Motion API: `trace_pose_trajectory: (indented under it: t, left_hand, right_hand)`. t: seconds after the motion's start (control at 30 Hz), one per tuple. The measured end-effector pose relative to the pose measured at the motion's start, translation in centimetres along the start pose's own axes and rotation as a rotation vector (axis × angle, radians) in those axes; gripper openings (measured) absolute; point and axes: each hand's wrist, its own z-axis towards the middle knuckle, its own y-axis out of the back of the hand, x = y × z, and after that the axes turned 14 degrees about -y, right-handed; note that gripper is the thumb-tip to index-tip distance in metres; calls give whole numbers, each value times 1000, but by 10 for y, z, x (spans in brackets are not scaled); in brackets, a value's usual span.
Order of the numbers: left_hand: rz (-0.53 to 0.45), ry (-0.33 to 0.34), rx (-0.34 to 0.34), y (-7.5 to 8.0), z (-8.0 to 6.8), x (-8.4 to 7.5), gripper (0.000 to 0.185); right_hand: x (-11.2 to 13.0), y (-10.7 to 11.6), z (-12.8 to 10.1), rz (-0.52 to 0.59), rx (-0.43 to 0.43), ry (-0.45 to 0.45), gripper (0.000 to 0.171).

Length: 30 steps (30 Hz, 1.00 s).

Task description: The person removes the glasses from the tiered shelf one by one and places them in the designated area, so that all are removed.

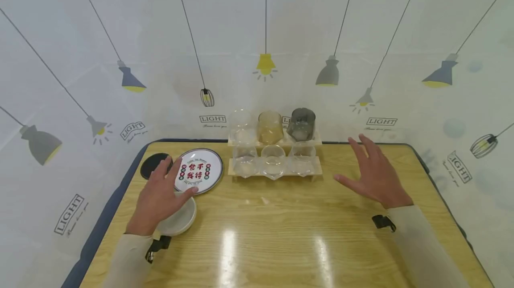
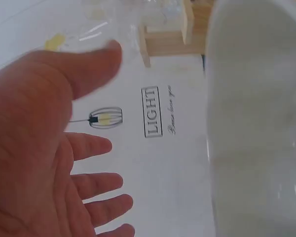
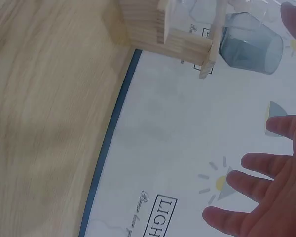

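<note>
Two hands hover spread: the left hand [image 1: 158,201] rests over a white bowl [image 1: 180,220] on the table [image 1: 281,234], the right hand [image 1: 375,174] empty beside the glass rack [image 1: 275,167]. Reaching stage, apparently; next needs a grip.

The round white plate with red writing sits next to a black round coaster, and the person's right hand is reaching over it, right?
Not quite. The left hand reaches over the round white plate with red writing; the right hand hovers open on the other side. The head view shows it. The black round coaster does sit beside the plate.
</note>
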Motion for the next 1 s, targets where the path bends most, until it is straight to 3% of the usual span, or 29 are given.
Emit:
trace_pose_trajectory:
  t: [0.13,0.27,0.37,0.47,0.77,0.87,1.0]
  left_hand:
    - [-119,-23,-19,-3,8,-10,95]
    - [-225,-94,-94,-10,19,-20,81]
    - [-314,-150,-155,-18,27,-28,72]
    - [-419,-147,-183,-27,38,-34,64]
    - [-694,72,-177,-63,71,-49,55]
    - [-779,151,-159,-74,78,-52,53]
    - [-874,207,-163,-85,87,-57,49]
  right_hand:
    - [5,0,5,59,-50,42,104]
    - [14,2,15,139,-93,80,99]
    - [23,1,24,208,-60,56,96]
    - [31,-3,34,278,-6,8,91]
    - [49,-20,66,479,122,-100,87]
    - [53,-30,78,548,154,-103,88]
    - [61,-37,91,615,170,-101,86]
